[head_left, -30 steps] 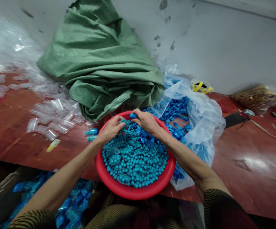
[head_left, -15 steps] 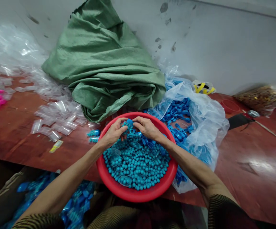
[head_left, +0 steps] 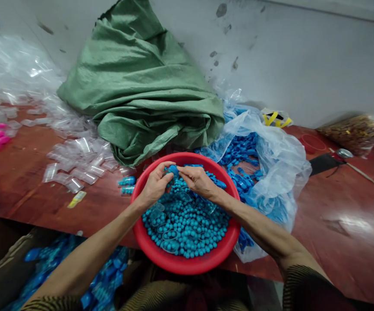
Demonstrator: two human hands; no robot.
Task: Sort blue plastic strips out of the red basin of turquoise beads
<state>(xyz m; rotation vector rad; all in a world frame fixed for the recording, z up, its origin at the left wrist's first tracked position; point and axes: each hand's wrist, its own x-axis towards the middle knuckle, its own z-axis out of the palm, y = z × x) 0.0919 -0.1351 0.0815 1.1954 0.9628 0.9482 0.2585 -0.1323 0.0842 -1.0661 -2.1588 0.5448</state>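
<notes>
Blue-capped container (head_left: 173, 169), one: over far half of red basin (head_left: 187, 267), cap toward far rim, long axis partly finger-hidden; left hand (head_left: 155, 186) pinching it, right hand (head_left: 200, 179) fingertips pressed together at its cap. Reddish desk (head_left: 322, 255) under basin; stained wall (head_left: 290, 65) beyond. Left of basin: bead-filled containers (head_left: 127, 181), two. Beyond basin: green sack (head_left: 154, 95), one.

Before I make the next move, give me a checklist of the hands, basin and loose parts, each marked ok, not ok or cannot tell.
1. Left hand holds the blue-topped piece: ok.
2. Right hand grips that piece: cannot tell; it reaches the piece, but its grip is unclear.
3. Piece fully closed: cannot tell; the hands partly hide it.
4. Red basin holds turquoise beads: ok.
5. Blue parts kept apart from beads: not ok; some lie on them.
</notes>
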